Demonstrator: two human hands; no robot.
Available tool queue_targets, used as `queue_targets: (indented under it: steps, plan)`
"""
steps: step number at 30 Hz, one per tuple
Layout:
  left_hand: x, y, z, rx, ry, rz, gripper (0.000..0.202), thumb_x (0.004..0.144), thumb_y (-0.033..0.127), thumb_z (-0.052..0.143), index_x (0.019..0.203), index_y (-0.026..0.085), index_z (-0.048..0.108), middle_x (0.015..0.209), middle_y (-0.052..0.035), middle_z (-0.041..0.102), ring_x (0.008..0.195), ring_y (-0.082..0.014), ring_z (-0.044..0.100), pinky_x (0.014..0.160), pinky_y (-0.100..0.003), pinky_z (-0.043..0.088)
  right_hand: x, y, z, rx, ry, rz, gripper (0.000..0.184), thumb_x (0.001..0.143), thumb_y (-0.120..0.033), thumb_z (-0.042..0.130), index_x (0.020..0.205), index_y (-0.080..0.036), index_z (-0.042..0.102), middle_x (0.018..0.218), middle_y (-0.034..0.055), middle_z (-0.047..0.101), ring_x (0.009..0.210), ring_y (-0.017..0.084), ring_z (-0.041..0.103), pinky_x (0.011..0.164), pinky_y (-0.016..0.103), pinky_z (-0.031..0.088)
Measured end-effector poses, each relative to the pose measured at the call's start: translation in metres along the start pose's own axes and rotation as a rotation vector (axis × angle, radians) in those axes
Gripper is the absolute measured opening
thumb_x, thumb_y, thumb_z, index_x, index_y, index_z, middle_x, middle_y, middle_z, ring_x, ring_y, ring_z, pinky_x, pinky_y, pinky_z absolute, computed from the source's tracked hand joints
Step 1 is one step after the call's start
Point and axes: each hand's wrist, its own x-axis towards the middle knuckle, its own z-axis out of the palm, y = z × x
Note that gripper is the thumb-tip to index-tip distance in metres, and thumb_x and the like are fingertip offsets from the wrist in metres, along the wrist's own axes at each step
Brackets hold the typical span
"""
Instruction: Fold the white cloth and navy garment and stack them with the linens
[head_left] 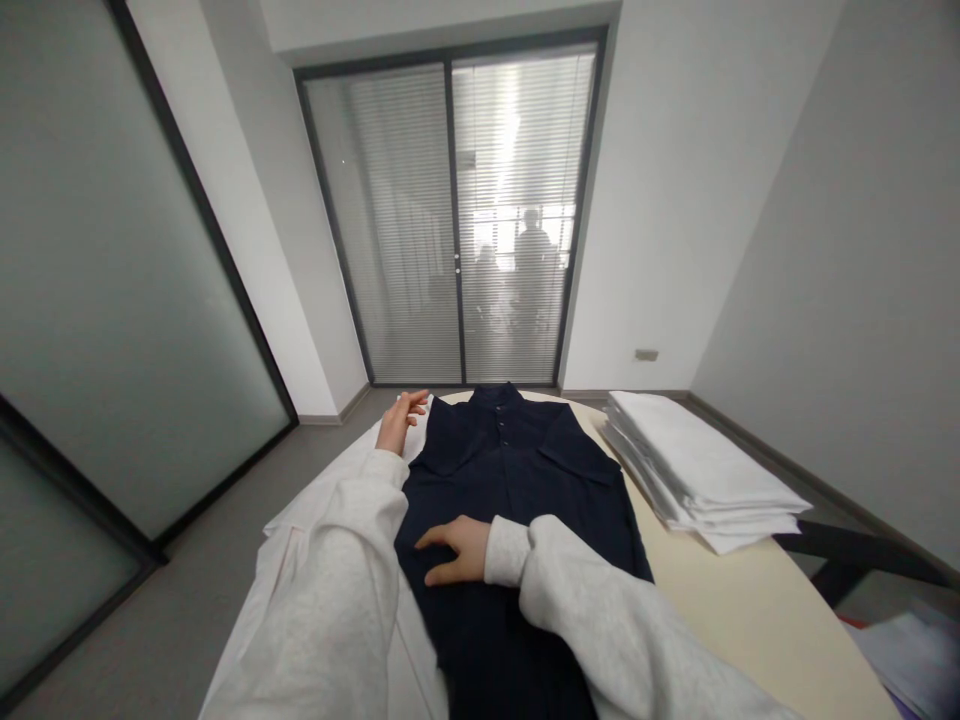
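Observation:
A dark navy button-front shirt (510,480) lies spread along the table, its collar at the far end and its short sleeves out to the sides. My left hand (403,420) is at its far left side, beside the sleeve, with fingers extended. It is over the edge of a white cloth (285,545) that lies along the left of the shirt. Over the middle of the shirt is my right hand (459,550), its thumb and fingers apart with nothing between them. Whether its fingertips touch the fabric, I cannot tell. My forearms hide parts of both fabrics.
A stack of folded white cloths (697,455) sits on the right side of the pale table (739,590). Beyond its right edge is a dark chair armrest (870,545). Glass doors with blinds (457,220) stand behind, with silhouettes of people beyond.

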Motion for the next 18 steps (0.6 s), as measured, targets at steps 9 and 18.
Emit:
queue_targets:
  steps: [9, 18]
  plan:
    - [-0.005, -0.042, -0.020, 0.818, -0.118, -0.356, 0.035, 0.069, 0.048, 0.059, 0.075, 0.015, 0.068, 0.082, -0.0087, 0.067, 0.082, -0.0225, 0.060, 0.066, -0.026, 0.041, -0.001, -0.002, -0.006, 0.070, -0.053, 0.132, 0.035, 0.070, -0.030, 0.066, 0.101, -0.015, 0.059, 0.083, 0.0031, 0.065, 0.074, 0.015, 0.061, 0.069, 0.024, 0.047]
    - [-0.012, -0.075, -0.018, 0.778, -0.268, -0.443, 0.021, 0.070, 0.038, 0.061, 0.067, 0.018, 0.066, 0.061, -0.0009, 0.063, 0.064, -0.0153, 0.059, 0.058, -0.022, 0.041, -0.044, 0.007, -0.021, 0.882, -0.503, 0.120, 0.041, 0.059, -0.042, 0.074, 0.078, -0.014, 0.051, 0.050, -0.0067, 0.055, 0.040, 0.008, 0.051, 0.037, 0.015, 0.040]
